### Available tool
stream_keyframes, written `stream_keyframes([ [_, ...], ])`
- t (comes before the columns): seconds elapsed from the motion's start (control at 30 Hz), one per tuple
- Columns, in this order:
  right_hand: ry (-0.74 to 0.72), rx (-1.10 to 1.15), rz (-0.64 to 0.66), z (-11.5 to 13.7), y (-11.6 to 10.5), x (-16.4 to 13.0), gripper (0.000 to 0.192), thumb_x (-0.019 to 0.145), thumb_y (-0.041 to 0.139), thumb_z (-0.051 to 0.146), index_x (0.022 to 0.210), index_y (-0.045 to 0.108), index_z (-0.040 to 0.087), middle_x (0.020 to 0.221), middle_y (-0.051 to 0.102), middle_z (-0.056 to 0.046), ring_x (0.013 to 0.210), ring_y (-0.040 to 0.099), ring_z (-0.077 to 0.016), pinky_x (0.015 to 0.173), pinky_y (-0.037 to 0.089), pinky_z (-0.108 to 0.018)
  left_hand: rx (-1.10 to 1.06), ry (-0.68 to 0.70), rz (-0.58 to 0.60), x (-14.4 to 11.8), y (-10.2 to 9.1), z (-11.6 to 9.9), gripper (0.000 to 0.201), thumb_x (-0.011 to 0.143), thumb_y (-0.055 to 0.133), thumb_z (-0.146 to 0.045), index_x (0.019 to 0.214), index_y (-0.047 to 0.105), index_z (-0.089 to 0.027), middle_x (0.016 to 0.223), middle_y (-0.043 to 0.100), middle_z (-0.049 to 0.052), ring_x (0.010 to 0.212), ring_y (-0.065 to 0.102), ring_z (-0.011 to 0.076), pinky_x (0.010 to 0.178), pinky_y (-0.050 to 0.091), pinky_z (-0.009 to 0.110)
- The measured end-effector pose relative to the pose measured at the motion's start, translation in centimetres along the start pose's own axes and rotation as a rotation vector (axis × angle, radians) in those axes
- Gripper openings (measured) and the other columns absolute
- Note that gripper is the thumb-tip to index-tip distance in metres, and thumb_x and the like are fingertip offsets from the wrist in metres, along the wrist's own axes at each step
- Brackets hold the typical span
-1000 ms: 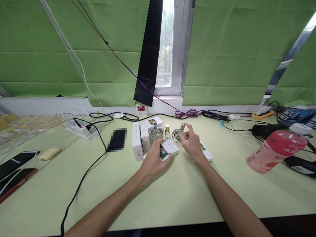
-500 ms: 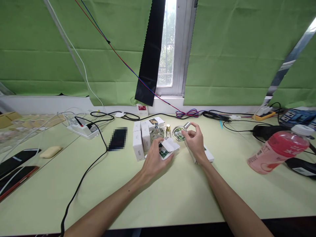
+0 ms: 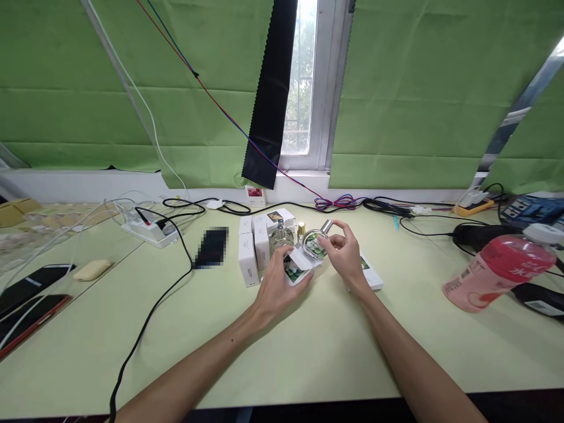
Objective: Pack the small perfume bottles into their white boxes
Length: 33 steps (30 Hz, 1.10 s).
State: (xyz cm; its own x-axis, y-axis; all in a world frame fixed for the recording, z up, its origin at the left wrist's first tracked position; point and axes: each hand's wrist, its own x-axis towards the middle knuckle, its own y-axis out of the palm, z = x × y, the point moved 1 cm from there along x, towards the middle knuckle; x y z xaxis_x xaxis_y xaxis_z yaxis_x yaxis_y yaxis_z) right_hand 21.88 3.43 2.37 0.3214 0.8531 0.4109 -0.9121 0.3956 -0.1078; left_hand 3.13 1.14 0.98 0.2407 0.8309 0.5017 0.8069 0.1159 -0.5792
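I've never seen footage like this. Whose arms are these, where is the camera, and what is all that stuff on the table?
There is no machine here: the arms belong to a person, and the one camera sits on that person's head, looking forward and down, so you see roughly what they see.

The left hand rests on a small white box with its flap open and a green picture on it. The right hand holds a round glass perfume bottle with a silver cap, right beside that open flap.

Behind them on the pale green table stand more white boxes and two other small bottles. Off to the right lies a pink drink bottle on its side; to the left are a power strip, black cables and phones. Green cloth covers the window behind.
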Motion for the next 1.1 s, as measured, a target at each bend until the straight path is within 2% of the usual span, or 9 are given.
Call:
stream_keyframes([
  [0.57,-0.008,-0.026,0.039,0.4,0.62,-0.46,0.053,0.078,0.071,0.04,0.123,0.054,0.018,0.058,0.058,0.007,0.056,0.053,-0.0142,0.061,0.045,-0.026,-0.046,0.015,-0.075,-0.2,0.28,0.03,0.059,0.079,0.077,-0.037,0.125,0.042,-0.026,0.125,0.062,0.009,0.116,0.063,0.0267,0.097,0.052,0.042],
  [0.73,-0.011,-0.034,0.041,0.67,0.7,-0.65,0.051,0.078,0.071,0.039,0.121,0.055,0.019,0.061,0.06,0.007,0.059,0.056,-0.0155,0.065,0.047,-0.028,-0.033,0.046,-0.13,-0.26,0.56,0.45,0.061,0.076,0.08,-0.037,0.125,0.044,-0.026,0.123,0.063,0.009,0.114,0.064,0.0283,0.094,0.054,0.044],
  [1.1,-0.008,-0.031,0.072,0.95,1.0,-0.95,0.049,0.077,0.072,0.039,0.117,0.051,0.021,0.065,0.064,0.004,0.061,0.059,-0.0168,0.064,0.047,-0.029,-0.044,0.053,-0.157,-0.19,0.69,0.65,0.06,0.075,0.081,-0.035,0.123,0.046,-0.026,0.117,0.065,0.008,0.109,0.065,0.0274,0.09,0.055,0.042],
])
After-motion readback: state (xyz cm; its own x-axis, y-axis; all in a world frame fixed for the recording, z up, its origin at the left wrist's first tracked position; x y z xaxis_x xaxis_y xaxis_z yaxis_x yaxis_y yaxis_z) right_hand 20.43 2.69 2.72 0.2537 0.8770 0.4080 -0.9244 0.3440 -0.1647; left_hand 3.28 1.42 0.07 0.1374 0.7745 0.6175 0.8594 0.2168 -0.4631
